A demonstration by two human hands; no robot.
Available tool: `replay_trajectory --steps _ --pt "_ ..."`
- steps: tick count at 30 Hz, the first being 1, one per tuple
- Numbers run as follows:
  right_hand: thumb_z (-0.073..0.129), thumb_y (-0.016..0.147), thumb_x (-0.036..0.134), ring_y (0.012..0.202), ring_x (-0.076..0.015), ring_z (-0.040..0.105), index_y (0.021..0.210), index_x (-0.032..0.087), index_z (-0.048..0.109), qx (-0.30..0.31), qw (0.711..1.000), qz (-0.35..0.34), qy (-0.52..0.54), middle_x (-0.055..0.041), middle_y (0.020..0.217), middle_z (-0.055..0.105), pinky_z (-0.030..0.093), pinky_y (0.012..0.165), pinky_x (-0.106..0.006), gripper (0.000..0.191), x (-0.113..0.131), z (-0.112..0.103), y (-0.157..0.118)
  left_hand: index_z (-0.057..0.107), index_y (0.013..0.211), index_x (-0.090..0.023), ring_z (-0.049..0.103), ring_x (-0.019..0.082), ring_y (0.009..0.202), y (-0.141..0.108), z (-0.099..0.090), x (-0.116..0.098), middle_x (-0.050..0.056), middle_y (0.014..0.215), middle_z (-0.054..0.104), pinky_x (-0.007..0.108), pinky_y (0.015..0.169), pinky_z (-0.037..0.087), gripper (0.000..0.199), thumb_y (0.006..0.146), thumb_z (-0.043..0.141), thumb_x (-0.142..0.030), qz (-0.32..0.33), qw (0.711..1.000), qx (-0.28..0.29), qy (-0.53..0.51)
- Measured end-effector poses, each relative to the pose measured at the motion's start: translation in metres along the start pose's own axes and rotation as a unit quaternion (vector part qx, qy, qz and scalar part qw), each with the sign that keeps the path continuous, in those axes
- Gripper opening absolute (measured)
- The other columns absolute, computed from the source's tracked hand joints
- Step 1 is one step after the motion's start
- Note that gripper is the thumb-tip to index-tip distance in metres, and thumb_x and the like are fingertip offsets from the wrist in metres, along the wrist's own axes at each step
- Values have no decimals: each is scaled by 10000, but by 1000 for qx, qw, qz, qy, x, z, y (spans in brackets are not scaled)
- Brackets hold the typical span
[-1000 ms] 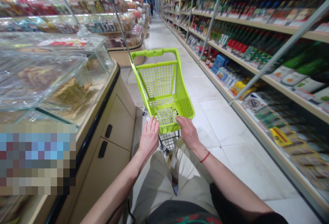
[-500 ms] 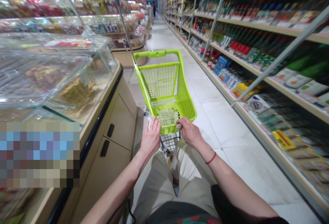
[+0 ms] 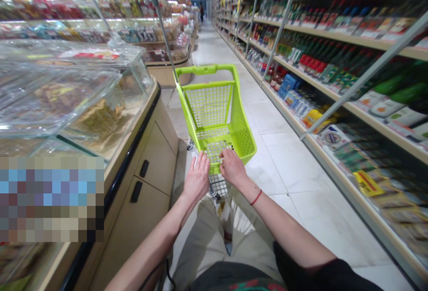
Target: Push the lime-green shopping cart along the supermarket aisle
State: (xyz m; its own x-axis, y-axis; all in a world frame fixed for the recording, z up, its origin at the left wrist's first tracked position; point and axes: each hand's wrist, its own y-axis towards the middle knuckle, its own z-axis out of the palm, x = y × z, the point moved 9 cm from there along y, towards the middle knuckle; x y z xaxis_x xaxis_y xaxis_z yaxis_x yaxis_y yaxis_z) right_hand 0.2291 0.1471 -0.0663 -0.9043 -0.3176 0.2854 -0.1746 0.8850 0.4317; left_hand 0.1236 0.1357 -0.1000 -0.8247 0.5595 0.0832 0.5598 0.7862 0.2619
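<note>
A lime-green shopping cart (image 3: 242,137) stands in front of me in the aisle, its basket showing a bare grid floor. My left hand (image 3: 198,176) rests on the cart's near rim at the left corner, fingers stretched out and slightly apart. Close to its right, my right hand (image 3: 232,166) is over the same rim with its fingers curled in. Whether something small is between those fingers cannot be made out. A red string circles the right wrist.
At left runs a counter (image 3: 152,148) with glass-walled food bins and a dark edge strip. Long shelves (image 3: 321,81) of bottles and packets line the right, crossed by slanting metal poles. A distant person (image 3: 201,11) stands up the tiled aisle.
My right hand has moved left along the cart's near rim, closer to my left hand. My left hand and the cart keep nearly the same place.
</note>
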Motion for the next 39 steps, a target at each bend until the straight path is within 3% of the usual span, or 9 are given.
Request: replay_trajectory --steps 4,8,11,14,19,23,29,33,39 --pt "526 915 186 1014 -244 560 1052 210 654 -49 997 -35 45 -104 1089 655 460 914 -390 189 -3 1 -9 424 1401 1 160 300 1508 0 0 1 219 1530 386 478 1231 171 668 746 474 -118 0 1000 -5 -5" --pt "593 907 311 1117 -308 514 1265 218 591 -65 997 32 -41 -156 1254 577 425 952 -476 369 -7 10 -13 430 1397 0 168 311 1505 0 0 -1 216 1535 378 489 1227 173 658 755 472 -134 4 1000 -4 -8" --pt "580 880 268 1093 -324 504 1289 136 531 -102 991 77 -50 -195 1231 553 431 940 -515 432 -9 11 -15 426 1401 -4 183 312 1501 1 0 0 211 1535 381 486 1226 177 657 757 466 -125 5 1000 2 -7" --pt "531 832 149 1080 -300 506 1170 114 550 -144 988 62 14 -181 1152 563 457 929 -488 340 -11 6 -17 415 1408 -5 178 306 1504 0 0 1 216 1538 373 483 1224 184 675 746 473 -122 4 1000 4 -8" --pt "460 902 134 1168 -256 528 1143 179 611 -111 991 -45 57 -136 1182 634 454 1010 -463 288 -4 6 -21 407 1418 -22 176 304 1505 -1 0 1 212 1544 365 495 1215 204 694 735 475 -124 4 1000 -5 -12" --pt "485 915 128 1400 -287 363 1272 186 581 -83 993 -88 14 -148 1417 520 416 1095 -519 374 4 14 -26 403 1426 -33 175 309 1504 -1 0 0 207 1543 369 503 1213 201 694 745 476 -144 10 1000 -4 -14" --pt "389 952 85 1335 -239 468 1310 145 545 -105 993 -38 43 -186 1315 556 514 1023 -418 394 19 15 -25 443 1392 -17 162 312 1505 -1 -1 0 215 1542 366 499 1214 190 655 750 471 -140 8 1000 -3 -10" --pt "438 949 102 1354 -256 451 1204 158 625 -127 991 -13 36 -175 1301 596 445 1098 -474 321 28 14 -25 457 1381 -9 156 306 1507 -2 -1 -1 218 1542 363 495 1217 185 630 762 457 -122 10 1000 -5 -3" --pt "463 938 64 1433 -248 359 1327 150 578 -94 992 -90 -1 -151 1372 589 400 1149 -464 415 24 19 -37 365 1451 -3 177 284 1505 -3 -3 2 195 1573 313 473 1231 150 689 775 433 -115 -5 1000 0 8"
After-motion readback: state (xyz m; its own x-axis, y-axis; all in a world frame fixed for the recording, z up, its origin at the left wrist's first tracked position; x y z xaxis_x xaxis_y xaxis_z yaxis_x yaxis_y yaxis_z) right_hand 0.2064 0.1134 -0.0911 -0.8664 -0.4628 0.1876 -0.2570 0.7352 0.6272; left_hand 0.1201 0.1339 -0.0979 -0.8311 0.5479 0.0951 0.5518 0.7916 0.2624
